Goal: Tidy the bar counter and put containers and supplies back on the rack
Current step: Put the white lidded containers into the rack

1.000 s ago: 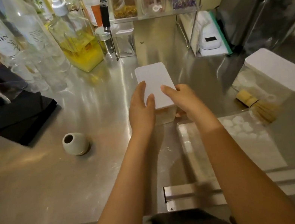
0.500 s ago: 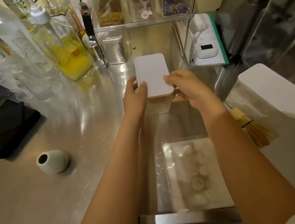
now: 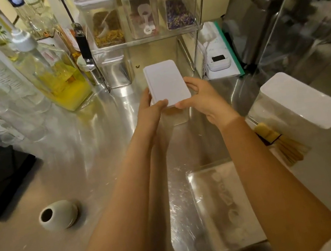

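We have a clear container with a white lid [image 3: 166,83] held between both hands, just above the middle of the frame and in front of the rack [image 3: 145,40]. Our left hand [image 3: 150,108] grips its left side with the thumb lying over the lid's near edge; our right hand [image 3: 203,96] closes on the right side, its thumb at the near right corner. Whether the container's base is touching the counter [image 3: 99,159] or just off it we cannot tell.

The rack's upper shelf, at the top centre of the frame, carries three similar white-lidded canisters [image 3: 140,8] side by side and looks full. Beneath it one container [image 3: 116,72] sits at the left, with open space to its right, directly beyond our hands. That gap seems the likely spot.

To do this well, we should keep the container level and low, so the lid passes under the shelf's front edge, and slide it straight back between the lower container and the rack's right leg. Another white-lidded container [image 3: 301,99] and a bamboo whisk [image 3: 280,142] wait at the right of the frame.
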